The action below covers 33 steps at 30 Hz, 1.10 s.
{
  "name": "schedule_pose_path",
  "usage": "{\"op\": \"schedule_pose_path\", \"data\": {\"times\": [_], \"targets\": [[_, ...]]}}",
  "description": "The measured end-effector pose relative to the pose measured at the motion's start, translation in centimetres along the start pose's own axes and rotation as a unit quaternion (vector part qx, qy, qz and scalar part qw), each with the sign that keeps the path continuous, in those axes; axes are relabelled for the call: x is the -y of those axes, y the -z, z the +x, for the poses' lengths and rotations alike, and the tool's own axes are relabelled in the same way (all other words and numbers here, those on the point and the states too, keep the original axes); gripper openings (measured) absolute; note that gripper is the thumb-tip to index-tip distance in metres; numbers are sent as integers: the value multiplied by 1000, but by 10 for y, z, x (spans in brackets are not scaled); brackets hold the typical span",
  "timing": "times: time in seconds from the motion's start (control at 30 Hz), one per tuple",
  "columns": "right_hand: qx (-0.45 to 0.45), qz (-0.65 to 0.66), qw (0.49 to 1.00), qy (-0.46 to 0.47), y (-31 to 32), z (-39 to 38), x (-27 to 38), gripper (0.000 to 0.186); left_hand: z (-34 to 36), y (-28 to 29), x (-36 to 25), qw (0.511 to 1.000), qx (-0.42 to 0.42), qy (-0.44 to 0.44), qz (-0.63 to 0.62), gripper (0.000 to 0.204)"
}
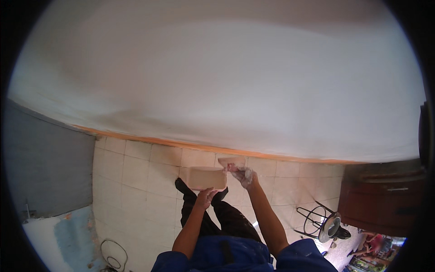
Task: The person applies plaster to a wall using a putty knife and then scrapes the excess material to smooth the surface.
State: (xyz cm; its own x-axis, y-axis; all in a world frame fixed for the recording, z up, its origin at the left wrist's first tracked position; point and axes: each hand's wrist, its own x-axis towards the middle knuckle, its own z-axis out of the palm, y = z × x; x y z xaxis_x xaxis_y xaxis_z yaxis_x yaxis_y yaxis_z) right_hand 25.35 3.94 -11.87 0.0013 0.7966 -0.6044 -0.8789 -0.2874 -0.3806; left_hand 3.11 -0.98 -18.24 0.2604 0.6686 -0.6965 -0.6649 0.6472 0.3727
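My left hand (207,196) grips the near edge of a shallow beige rectangular tray (203,177), held low over my legs. My right hand (246,177), whitened with powder or paste, is closed around the handle of a flat, pale blade tool (230,161) just beside the tray's right end. In front of me stands a white wall (226,77) with an orange strip (172,144) along its bottom.
Tiled floor (127,190) surrounds my feet. A grey panel (50,167) is at the left, with a coiled cable (117,256) below it. At the right are a black metal stool (326,224), a dark wooden cabinet (376,192) and, farther off, what looks like a person (374,242).
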Motion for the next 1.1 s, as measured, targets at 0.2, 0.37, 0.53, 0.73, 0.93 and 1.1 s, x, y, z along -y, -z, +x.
{"op": "schedule_pose_path", "data": {"times": [0.2, 0.37, 0.53, 0.73, 0.93, 1.1], "targets": [[-19, -48, 997, 58, -59, 18, 40, 32, -14, 9, -14, 999, -15, -9, -31, 34], [-70, -40, 992, 95, -117, -46, 76, 32, -16, 20, -3, 999, -28, -18, -31, 33], [30, -33, 988, 146, -132, -110, 79, 25, -17, 16, -2, 999, -16, 1, -43, 25], [-204, -124, 971, -28, -92, -98, 12, 26, -17, 23, -13, 1000, -3, -4, -21, 22], [-9, 24, 999, -35, -29, 5, -33, 30, -26, 34, -36, 1000, -9, -10, 11, 24], [50, -75, 995, 36, -60, 44, -21, 31, -29, 63, -50, 999, 5, 2, 35, 30]]}}
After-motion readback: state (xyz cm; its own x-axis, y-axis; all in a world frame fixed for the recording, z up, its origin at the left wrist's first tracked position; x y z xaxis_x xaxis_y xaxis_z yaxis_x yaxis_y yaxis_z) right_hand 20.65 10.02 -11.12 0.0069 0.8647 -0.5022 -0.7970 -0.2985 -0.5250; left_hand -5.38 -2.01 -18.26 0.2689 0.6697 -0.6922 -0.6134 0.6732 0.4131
